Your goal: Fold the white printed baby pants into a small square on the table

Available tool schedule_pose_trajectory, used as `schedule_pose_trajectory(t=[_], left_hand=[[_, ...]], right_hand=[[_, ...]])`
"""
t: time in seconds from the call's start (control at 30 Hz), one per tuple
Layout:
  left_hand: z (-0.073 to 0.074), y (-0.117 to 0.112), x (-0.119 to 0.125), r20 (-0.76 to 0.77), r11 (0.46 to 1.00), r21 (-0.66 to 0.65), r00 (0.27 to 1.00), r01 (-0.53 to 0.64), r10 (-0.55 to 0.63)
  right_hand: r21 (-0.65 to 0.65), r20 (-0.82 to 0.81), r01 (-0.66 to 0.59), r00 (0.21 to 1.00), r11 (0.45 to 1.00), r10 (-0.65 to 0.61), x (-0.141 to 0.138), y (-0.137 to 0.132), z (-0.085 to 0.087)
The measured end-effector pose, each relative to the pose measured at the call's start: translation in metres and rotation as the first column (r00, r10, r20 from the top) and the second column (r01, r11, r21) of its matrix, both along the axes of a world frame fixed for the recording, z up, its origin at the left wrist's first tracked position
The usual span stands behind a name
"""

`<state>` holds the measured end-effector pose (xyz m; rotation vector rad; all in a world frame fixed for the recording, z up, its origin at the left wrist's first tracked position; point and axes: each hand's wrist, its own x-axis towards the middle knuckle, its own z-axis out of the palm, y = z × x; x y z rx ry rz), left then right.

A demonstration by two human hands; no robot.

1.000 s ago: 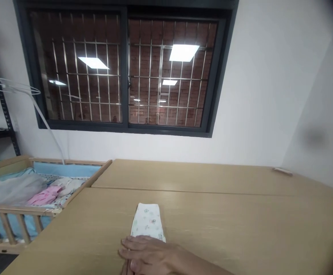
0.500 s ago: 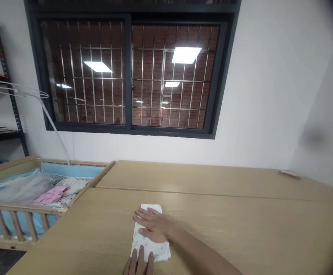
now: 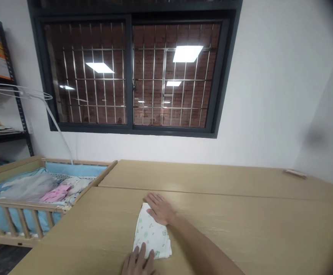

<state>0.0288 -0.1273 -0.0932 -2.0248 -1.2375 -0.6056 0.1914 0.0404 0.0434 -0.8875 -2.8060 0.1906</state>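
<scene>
A small folded white cloth [image 3: 152, 233] with a pale green and pink print lies flat on the wooden table [image 3: 229, 225]. My right hand [image 3: 161, 209] rests over the cloth's far right corner, palm down and fingers stretched out, the fingertips reaching past its far edge. At the near left edge of the cloth, the spread fingers of my left hand [image 3: 139, 261] touch it. The lower part of that hand is cut off by the bottom of the view.
To the left stands a wooden crib [image 3: 40, 208] with blue lining, a pink cloth [image 3: 56, 193] and white netting inside. Behind it is a black shelf [image 3: 20, 107]. A barred window [image 3: 132, 76] is in the wall. A thin flat item [image 3: 295, 173] lies at the table's far right.
My right hand has slid away from me and slightly right, off the middle of the cloth, so more of the print shows. My left hand stays at the near edge.
</scene>
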Motion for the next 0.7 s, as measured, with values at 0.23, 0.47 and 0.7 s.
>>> schedule_pose_trajectory(t=[0.23,0.47,0.7], left_hand=[[0.058,-0.003,-0.056,0.293,0.903,-0.355,0.946,0.242,-0.139],[0.075,-0.009,-0.047,0.412,0.869,-0.415,0.907,0.272,-0.087],[0.101,-0.035,-0.044,0.539,0.712,-0.601,0.842,0.363,0.026]], right_hand=[[0.019,-0.063,0.064,0.996,0.998,-0.063,0.026,-0.087,0.03],[-0.045,0.007,0.099,0.995,0.994,-0.099,0.058,-0.153,0.015],[-0.038,0.025,0.162,0.987,0.986,-0.161,0.064,-0.17,-0.008]])
